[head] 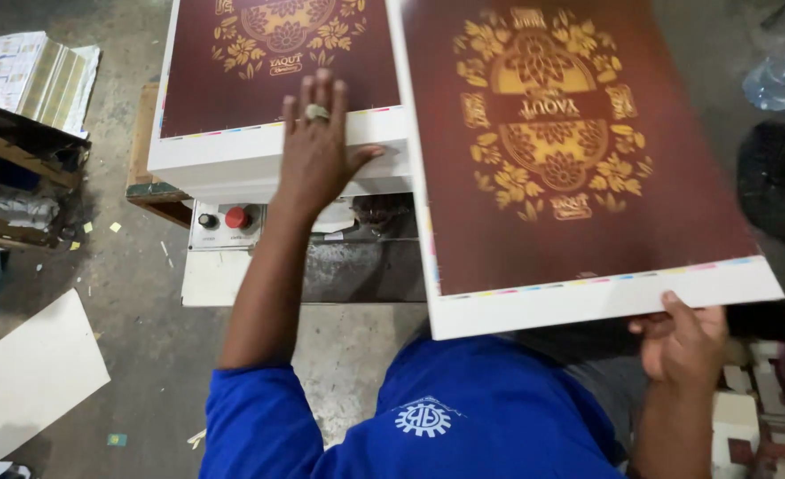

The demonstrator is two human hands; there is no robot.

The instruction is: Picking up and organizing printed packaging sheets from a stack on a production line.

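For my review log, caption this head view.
Left hand flat on a printed sheet stack; right hand lifts one maroon sheet.

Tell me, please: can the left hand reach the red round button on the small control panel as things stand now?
Probably yes. The left hand lies flat on the stack of printed sheets, and the red button sits just below it on the grey panel, uncovered. Nothing lies between them; the right hand holds a separate sheet aside.
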